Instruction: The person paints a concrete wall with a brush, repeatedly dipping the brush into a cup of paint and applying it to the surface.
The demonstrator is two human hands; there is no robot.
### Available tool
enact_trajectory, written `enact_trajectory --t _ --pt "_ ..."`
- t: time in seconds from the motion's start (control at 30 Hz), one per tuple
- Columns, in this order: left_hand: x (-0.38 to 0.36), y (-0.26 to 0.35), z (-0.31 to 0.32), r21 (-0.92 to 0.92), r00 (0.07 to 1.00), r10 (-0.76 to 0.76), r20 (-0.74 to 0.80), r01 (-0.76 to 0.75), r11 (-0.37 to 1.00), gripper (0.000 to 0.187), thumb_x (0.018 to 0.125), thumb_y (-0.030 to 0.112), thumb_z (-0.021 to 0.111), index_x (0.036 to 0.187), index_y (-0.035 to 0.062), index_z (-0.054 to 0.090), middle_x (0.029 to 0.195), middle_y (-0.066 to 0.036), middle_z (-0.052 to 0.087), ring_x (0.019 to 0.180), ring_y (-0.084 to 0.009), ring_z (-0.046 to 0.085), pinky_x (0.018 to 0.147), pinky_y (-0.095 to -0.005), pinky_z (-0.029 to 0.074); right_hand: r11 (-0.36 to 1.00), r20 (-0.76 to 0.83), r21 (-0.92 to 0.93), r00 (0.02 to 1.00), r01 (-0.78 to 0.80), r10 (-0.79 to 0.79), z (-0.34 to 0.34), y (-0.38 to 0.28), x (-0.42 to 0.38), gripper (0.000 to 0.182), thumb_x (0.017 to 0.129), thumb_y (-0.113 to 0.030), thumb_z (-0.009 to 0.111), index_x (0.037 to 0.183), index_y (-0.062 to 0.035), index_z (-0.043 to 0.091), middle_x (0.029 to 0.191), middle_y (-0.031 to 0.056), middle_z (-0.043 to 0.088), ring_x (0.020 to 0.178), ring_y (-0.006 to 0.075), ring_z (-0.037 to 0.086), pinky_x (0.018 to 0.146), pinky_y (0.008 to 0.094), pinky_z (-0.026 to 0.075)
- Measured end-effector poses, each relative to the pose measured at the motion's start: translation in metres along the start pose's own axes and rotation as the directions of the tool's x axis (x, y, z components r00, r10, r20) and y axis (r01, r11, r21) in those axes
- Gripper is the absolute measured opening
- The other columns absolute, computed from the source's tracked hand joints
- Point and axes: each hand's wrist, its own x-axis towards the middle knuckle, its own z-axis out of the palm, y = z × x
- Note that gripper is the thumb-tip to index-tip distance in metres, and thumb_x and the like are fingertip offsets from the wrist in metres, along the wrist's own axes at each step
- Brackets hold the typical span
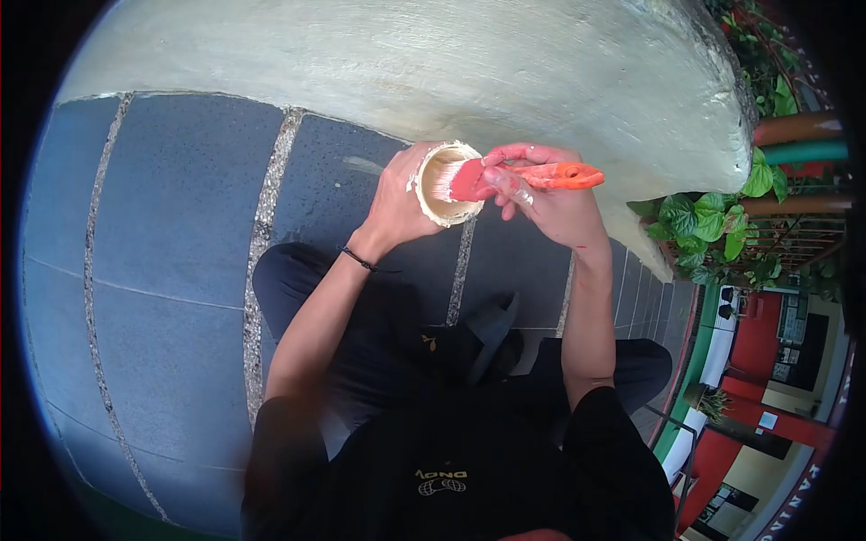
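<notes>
Black shirt (pixel 388 451) is filling lower foreground. Left hand (pixel 397 197) is clasping cream-smeared cup (pixel 446 218) near pale wall (pixel 406 59). Right hand (pixel 547 206) is pinching orange-handled brush (pixel 561 175), bristles (pixel 442 182) sitting inside cup. Grey tiles (pixel 176 216) are spreading below, leafy plants (pixel 708 221) showing at right.

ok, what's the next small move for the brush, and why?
Probably draw the brush up along the inside of the cup to shed any excess: its bristles sit inside the cup and look coated with something pale, while the left hand holds the cup and the right hand grips the brush.
</notes>
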Motion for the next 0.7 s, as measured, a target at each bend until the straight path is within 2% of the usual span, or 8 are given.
enact_trajectory --t 0.03,0.2,0.27,0.37,0.53,0.6,0.67,0.7 --pt "0.0 -0.001 -0.004 0.04 0.998 0.054 -0.008 -0.054 0.998 0.065 0.06 0.022 0.088 0.116 0.004 0.061 0.111 -0.012 0.065 0.1 -0.0292 0.065 0.088 -0.0388 0.052 0.997 0.094 -0.076 0.995 -0.024 0.031 0.008 -0.002 0.006 0.027 0.089 -0.022 0.074 0.096 0.0039 0.069 0.067 0.0045 0.067 0.052 0.0063 0.058 0.046 0.0205 0.045" --pt "-0.002 -0.004 -0.014 0.106 0.989 0.139 -0.042 -0.134 0.985 0.071 0.059 0.024 0.088 0.12 0.0048 0.058 0.112 -0.012 0.064 0.1 -0.0312 0.063 0.088 -0.0408 0.049 0.943 0.15 -0.332 0.984 -0.041 0.096 0.035 -0.016 0.028 0.031 0.087 -0.028 0.074 0.088 0.0029 0.071 0.058 0.0078 0.063 0.047 0.0127 0.057 0.047 0.0267 0.044" --pt "-0.001 -0.004 -0.016 0.116 0.989 0.138 -0.056 -0.131 0.985 0.067 0.059 0.026 0.087 0.117 0.0055 0.06 0.11 -0.011 0.065 0.1 -0.0305 0.063 0.089 -0.0413 0.048 0.81 0.24 -0.575 0.97 0.115 0.033 0.036 -0.014 0.038 0.036 0.087 -0.032 0.072 0.079 0.0028 0.069 0.055 0.0138 0.059 0.046 0.0232 0.056 0.051 0.0338 0.045" --pt "-0.001 -0.01 -0.015 0.125 0.988 0.15 -0.032 -0.145 0.981 0.065 0.06 0.026 0.087 0.117 0.0059 0.06 0.11 -0.011 0.065 0.1 -0.0309 0.063 0.088 -0.0414 0.048 0.736 0.281 -0.631 0.957 0.245 -0.077 0.039 -0.016 0.045 0.041 0.086 -0.036 0.072 0.074 0.003 0.065 0.055 0.0178 0.056 0.048 0.0298 0.055 0.053 0.0376 0.045" --pt "-0.004 -0.009 -0.003 0.152 0.978 0.207 0.01 -0.206 0.967 0.063 0.062 0.022 0.085 0.117 0.0053 0.06 0.111 -0.012 0.065 0.099 -0.0314 0.063 0.089 -0.0403 0.048 0.692 0.27 -0.696 0.963 0.192 0.004 0.027 -0.024 0.056 0.048 0.086 -0.04 0.071 0.067 0.0029 0.06 0.054 0.0161 0.056 0.048 0.028 0.056 0.052 0.0371 0.045" --pt "-0.007 -0.017 0.002 0.15 0.99 0.117 0.08 -0.128 0.98 0.063 0.061 0.025 0.086 0.115 0.006 0.061 0.11 -0.011 0.066 0.101 -0.0297 0.064 0.087 -0.0408 0.048 0.681 0.258 -0.717 0.964 0.147 0.064 0.016 -0.028 0.056 0.051 0.087 -0.042 0.07 0.065 0.002 0.059 0.053 0.015 0.056 0.047 0.0259 0.056 0.051 0.0363 0.045" --pt "-0.009 -0.022 0.004 0.122 0.996 0.086 0.026 -0.088 0.989 0.066 0.06 0.025 0.086 0.117 0.0052 0.06 0.111 -0.012 0.066 0.101 -0.0299 0.064 0.087 -0.0404 0.047 0.854 0.033 -0.51 0.99 -0.101 0.137 -0.006 -0.032 0.051 0.054 0.091 -0.047 0.066 0.059 -0.005 0.055 0.049 0.0069 0.053 0.041 0.0158 0.051 0.044 0.031 0.041" --pt "-0.008 -0.022 0.003 0.099 0.999 0.046 -0.029 -0.043 0.994 0.068 0.059 0.024 0.086 0.118 0.0044 0.059 0.111 -0.013 0.067 0.101 -0.0301 0.064 0.088 -0.0401 0.047 0.852 0.015 -0.514 0.992 -0.099 0.124 -0.019 -0.027 0.046 0.054 0.091 -0.047 0.066 0.059 -0.005 0.055 0.049 0.0069 0.053 0.041 0.0158 0.051 0.044 0.031 0.041"
